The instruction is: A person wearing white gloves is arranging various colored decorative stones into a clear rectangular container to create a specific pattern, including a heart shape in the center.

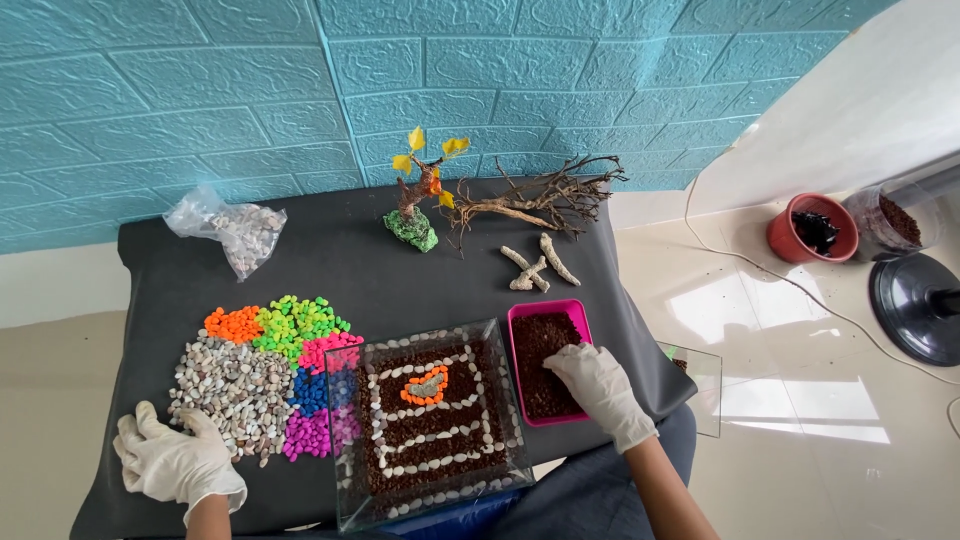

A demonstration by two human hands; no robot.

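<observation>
Clear glass tank (pixel 437 430) with coarse brown gravel; glossy pink plastic tray (pixel 548 312); matt black cloth (pixel 340 265); smooth pebbles (pixel 230 385); rough driftwood (pixel 540 200).

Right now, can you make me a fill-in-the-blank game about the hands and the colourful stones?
1. The right hand reaches into the ____ tray of brown gravel.
2. The left hand rests beside the heap of ____ pebbles.
3. Both hands wear white ____.
4. Inside the glass tank, orange stones ring a small ____ stone.

Missing words: pink; grey-white; gloves; grey
</observation>
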